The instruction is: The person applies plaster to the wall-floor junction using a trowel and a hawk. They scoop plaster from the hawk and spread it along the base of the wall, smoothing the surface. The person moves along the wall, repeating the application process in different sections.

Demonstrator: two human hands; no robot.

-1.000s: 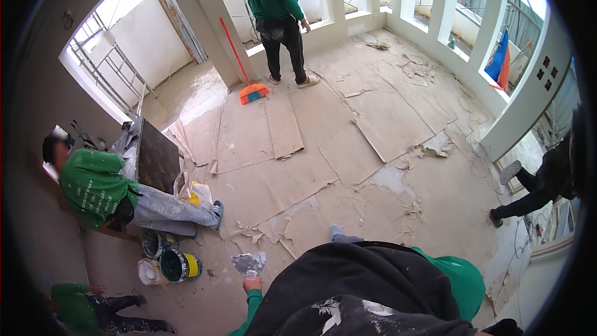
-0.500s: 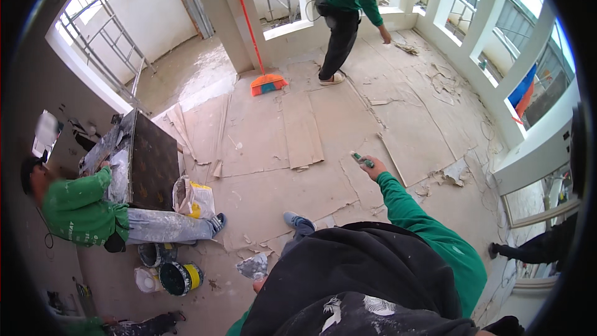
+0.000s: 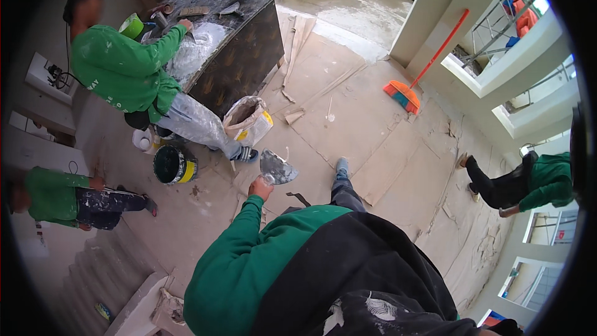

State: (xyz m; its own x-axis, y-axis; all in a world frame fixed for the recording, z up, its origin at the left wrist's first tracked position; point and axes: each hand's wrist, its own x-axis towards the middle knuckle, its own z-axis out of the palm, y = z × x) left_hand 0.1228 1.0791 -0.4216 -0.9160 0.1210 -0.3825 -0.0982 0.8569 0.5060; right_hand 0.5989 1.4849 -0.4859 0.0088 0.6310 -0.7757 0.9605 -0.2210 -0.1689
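I see the left hand raised out in front of the green sleeve, its grip closed around the handle of a mortar-smeared trowel; the blade points up and to the right, over the cardboard-covered floor. The right hand is out of sight, so I cannot tell its grip. Just beyond the trowel stands an open paper sack, and to the left a green-and-yellow bucket. A co-worker in green bends over the dark bench. An orange broom leans against the far pillar.
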